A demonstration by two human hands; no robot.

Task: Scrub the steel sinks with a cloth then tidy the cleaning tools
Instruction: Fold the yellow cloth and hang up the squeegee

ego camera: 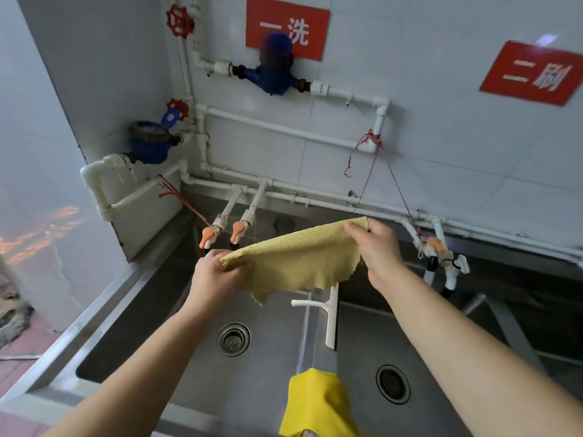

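I hold a dull yellow cloth (pixel 296 260) stretched out in the air above the left steel sink (pixel 271 367). My left hand (pixel 214 275) grips its bunched left corner. My right hand (pixel 375 247) pinches its far right corner, held slightly higher. The cloth's lower edge hangs loose between my hands. A white squeegee (pixel 331 313) lies along the divider between the left sink and the right sink (pixel 356 351). A bright yellow cloth (pixel 318 402) is draped over the divider's near end.
Each basin has a round drain, left drain (pixel 233 339) and right drain (pixel 392 384). Two orange-handled taps (pixel 220 234) hang over the left sink, another tap pair (pixel 438 253) at the right. White pipes, blue water meters and red signs cover the tiled wall.
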